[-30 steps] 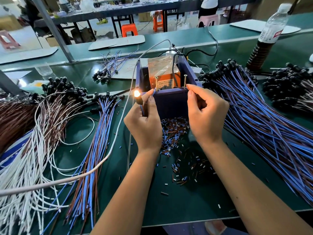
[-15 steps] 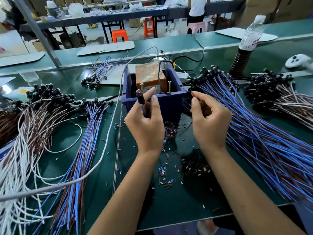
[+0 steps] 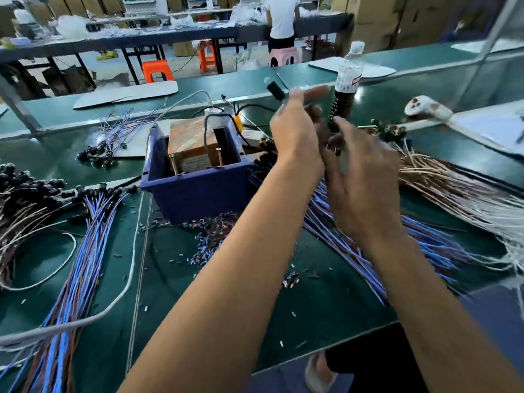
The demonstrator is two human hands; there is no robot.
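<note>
nothing can be read for certain; the bottle (image 3: 349, 78) carries a white label with a red patch, its print blurred; the orange box (image 3: 192, 146) in the blue bin (image 3: 198, 194) bears a pale label with dark lines of print, too small and smeared to make out

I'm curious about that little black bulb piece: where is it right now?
Head view, right of centre: the black bulb piece is raised above the table, pinched in the left hand, just left of the plastic bottle.
</note>
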